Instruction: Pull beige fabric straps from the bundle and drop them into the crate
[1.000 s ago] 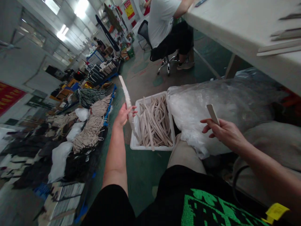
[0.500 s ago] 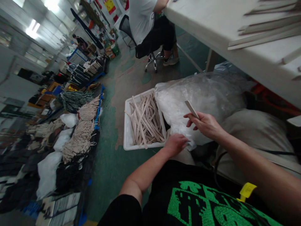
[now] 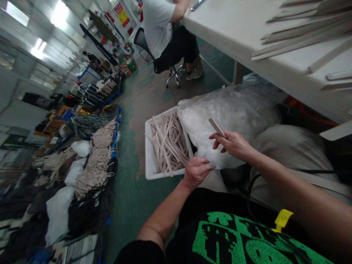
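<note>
My right hand is closed on a flat pale strip with a rounded end, which points up and left over a clear plastic bag. What the lower part of the strip looks like is hidden in the palm. Close by on the left, my left hand has its fingers curled together at the bag's near edge and appears to pinch the plastic. Just beyond that hand stands a white plastic bin heaped with beige flat straps, some sticking over its rim.
Above right, a white table carries several long pale strips. A grey sack lies at my right. Someone sits on a wheeled chair ahead. Bundles of cords and white bags lie on pallets at left.
My left hand has turned, showing more of its back, with its fingers still at the bag's edge. The view has shifted slightly; my right hand keeps the strip.
</note>
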Demonstrator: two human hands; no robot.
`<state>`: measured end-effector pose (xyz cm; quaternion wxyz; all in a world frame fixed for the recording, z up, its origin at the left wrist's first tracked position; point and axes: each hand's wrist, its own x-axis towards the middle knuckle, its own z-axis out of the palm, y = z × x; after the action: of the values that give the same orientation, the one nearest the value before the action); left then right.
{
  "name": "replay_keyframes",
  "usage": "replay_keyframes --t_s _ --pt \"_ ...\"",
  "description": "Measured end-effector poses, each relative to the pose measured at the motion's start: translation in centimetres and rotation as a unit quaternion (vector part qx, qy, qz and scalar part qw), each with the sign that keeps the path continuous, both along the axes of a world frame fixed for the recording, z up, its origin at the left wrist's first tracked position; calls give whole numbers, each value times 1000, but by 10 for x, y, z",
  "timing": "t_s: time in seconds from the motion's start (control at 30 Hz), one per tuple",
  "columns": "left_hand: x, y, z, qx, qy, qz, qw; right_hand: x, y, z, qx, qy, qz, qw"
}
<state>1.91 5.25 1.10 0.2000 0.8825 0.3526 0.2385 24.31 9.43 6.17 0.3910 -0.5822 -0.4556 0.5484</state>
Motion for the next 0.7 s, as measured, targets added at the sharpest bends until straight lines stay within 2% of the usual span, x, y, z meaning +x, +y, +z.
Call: replay_keyframes --t_s 0.1,0.17,0.3,0.43,0.53,0.63,0.7 --pt "-20 -8 40 99 -104 37 989 -3 -4 7 -30 50 53 997" --pt "-25 -7 61 151 -133 54 978 -7 -10 11 -39 88 108 989" --pt "-27 10 82 217 -119 85 965 -17 -24 12 -36 177 180 967" --pt "-34 28 86 236 -92 125 959 -29 -34 6 -50 211 211 953" --pt "-42 37 78 214 -82 135 964 -33 -35 2 -65 191 232 952" --pt "-47 49 58 126 -30 157 979 -30 -29 1 -76 167 217 959" --pt "-47 59 43 40 30 177 983 -25 -22 2 -77 156 159 972"
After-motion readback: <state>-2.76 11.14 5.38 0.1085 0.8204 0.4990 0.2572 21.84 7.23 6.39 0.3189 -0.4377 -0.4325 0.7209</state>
